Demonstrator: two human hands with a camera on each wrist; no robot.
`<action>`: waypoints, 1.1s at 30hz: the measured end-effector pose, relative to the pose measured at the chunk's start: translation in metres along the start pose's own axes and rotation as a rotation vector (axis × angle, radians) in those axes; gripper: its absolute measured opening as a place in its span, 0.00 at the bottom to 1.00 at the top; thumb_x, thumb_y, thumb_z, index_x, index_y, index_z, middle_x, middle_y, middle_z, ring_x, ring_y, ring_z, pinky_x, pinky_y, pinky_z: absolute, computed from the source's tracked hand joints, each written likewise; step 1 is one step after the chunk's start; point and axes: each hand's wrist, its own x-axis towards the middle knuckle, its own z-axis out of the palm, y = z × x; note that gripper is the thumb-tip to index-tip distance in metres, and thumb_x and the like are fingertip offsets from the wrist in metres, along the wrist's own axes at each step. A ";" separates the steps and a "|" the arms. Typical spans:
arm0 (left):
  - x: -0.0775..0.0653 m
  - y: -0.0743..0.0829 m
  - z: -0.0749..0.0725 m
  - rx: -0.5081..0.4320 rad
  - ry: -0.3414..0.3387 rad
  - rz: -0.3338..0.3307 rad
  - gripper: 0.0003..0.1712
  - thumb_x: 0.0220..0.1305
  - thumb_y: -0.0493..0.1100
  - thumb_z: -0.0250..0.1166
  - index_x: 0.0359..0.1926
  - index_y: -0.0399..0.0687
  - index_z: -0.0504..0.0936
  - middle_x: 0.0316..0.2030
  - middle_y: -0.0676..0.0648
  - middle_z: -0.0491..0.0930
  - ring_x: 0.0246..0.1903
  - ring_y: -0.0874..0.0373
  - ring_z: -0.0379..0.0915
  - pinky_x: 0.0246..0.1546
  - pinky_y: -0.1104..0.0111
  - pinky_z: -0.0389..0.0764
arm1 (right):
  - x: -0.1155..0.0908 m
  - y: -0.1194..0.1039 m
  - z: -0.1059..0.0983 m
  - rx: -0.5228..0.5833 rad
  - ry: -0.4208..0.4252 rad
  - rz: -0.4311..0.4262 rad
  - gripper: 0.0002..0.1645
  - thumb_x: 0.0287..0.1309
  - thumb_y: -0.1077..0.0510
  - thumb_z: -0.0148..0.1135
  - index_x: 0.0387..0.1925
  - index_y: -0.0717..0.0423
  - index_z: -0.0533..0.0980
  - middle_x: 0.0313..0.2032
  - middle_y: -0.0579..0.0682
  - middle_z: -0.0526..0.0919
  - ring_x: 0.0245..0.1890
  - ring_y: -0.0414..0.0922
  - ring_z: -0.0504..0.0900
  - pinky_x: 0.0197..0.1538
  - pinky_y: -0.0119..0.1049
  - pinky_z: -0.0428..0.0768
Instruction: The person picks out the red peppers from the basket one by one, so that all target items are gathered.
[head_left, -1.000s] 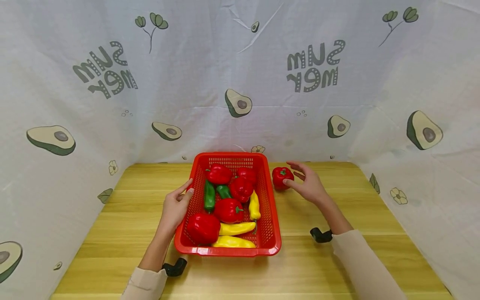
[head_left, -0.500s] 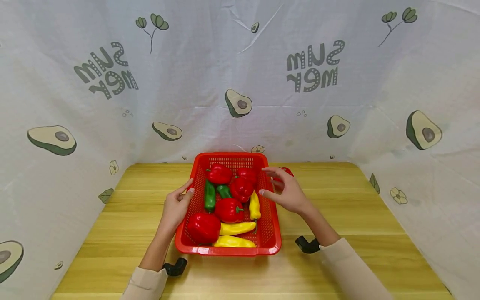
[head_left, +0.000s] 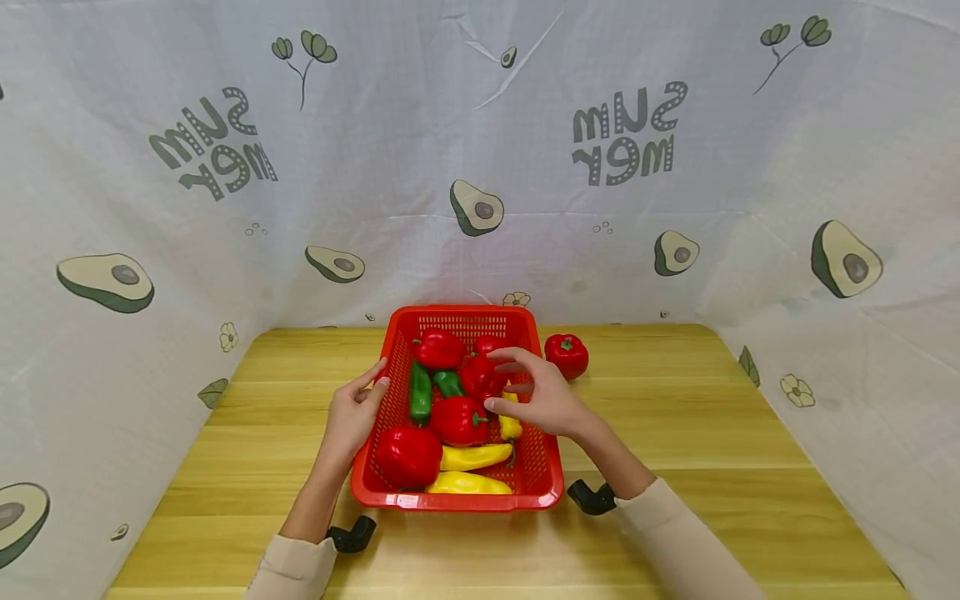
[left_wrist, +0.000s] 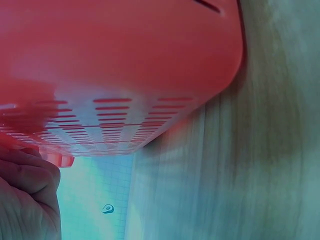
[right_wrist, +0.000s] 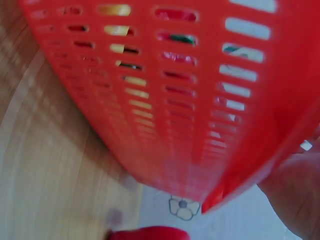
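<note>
Nearest, two yellow peppers (head_left: 469,483) lie inside the red basket (head_left: 457,502); the left hand (head_left: 351,417) grips its left rim. Farther in, the right hand (head_left: 551,402) hovers, fingers loosely parted, apparently holding nothing. Most peppers seem already in; one red pepper (head_left: 567,358) remains outside, on the desk (head_left: 697,408) near the right rim.

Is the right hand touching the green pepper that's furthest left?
Apart. The head view shows the right hand clear of the leftmost green pepper, with a red pepper and another green one seen between them.
</note>
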 end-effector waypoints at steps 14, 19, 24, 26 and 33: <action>-0.002 0.002 0.000 -0.033 -0.024 -0.024 0.25 0.76 0.53 0.61 0.71 0.64 0.75 0.42 0.32 0.88 0.30 0.57 0.83 0.29 0.70 0.83 | 0.006 -0.004 0.015 -0.065 -0.155 0.012 0.42 0.55 0.47 0.77 0.68 0.54 0.71 0.60 0.55 0.80 0.58 0.55 0.79 0.55 0.58 0.85; -0.001 0.002 -0.001 -0.043 -0.022 -0.028 0.25 0.76 0.52 0.61 0.71 0.64 0.76 0.43 0.32 0.88 0.32 0.55 0.85 0.30 0.70 0.85 | 0.008 -0.008 0.019 -0.087 -0.178 0.016 0.41 0.54 0.47 0.77 0.67 0.53 0.72 0.61 0.54 0.79 0.58 0.54 0.78 0.55 0.54 0.86; 0.000 0.001 -0.002 -0.041 -0.017 -0.029 0.25 0.77 0.51 0.60 0.71 0.65 0.75 0.43 0.32 0.88 0.32 0.56 0.86 0.30 0.70 0.85 | 0.012 -0.010 0.027 -0.104 -0.233 -0.025 0.39 0.53 0.51 0.78 0.66 0.52 0.73 0.61 0.54 0.80 0.58 0.52 0.79 0.55 0.50 0.86; 0.001 0.001 -0.001 -0.042 -0.016 -0.026 0.24 0.77 0.51 0.60 0.72 0.64 0.75 0.43 0.32 0.88 0.32 0.55 0.86 0.30 0.70 0.85 | 0.013 -0.009 0.031 -0.133 -0.260 -0.045 0.40 0.52 0.53 0.79 0.66 0.53 0.73 0.61 0.53 0.80 0.58 0.51 0.79 0.57 0.48 0.85; -0.001 0.002 -0.001 -0.079 -0.035 -0.041 0.25 0.77 0.51 0.61 0.72 0.63 0.75 0.47 0.31 0.87 0.38 0.50 0.88 0.32 0.69 0.86 | 0.014 -0.005 0.043 -0.329 -0.263 -0.058 0.43 0.48 0.55 0.82 0.66 0.54 0.74 0.62 0.50 0.79 0.62 0.49 0.76 0.65 0.49 0.80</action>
